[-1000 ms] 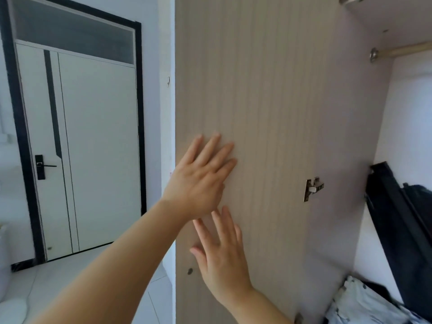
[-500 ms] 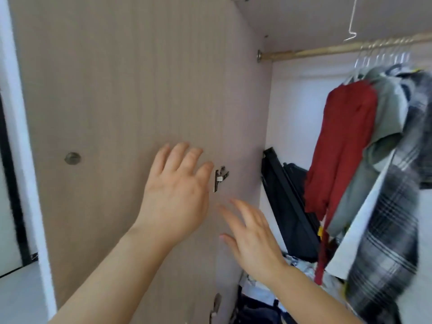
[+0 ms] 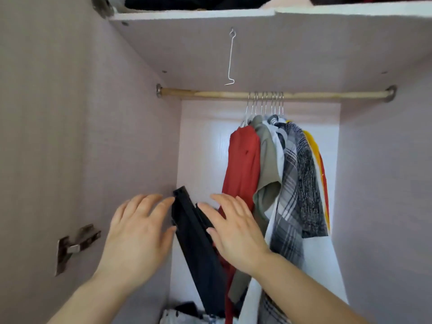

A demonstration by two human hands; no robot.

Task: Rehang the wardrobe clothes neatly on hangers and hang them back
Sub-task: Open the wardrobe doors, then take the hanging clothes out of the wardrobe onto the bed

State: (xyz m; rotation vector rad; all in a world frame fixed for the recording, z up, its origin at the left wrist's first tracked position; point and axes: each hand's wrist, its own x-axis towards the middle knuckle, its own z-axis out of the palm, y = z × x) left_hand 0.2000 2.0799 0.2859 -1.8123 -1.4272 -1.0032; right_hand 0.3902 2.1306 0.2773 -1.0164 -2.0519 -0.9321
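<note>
left hand (image 3: 138,232): fingers spread, holding nothing, near wardrobe's left wall | right hand (image 3: 236,232): fingers spread, empty, just in front of hanging clothes (image 3: 289,174) | clothes: bunched together on hangers (image 3: 265,105), right of middle on rod (image 3: 210,94) | black panel (image 3: 196,249): leaning, seen between both hands

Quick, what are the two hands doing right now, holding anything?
Left hand: open, fingers spread, holding nothing.
Right hand: open, fingers spread, holding nothing.
</note>
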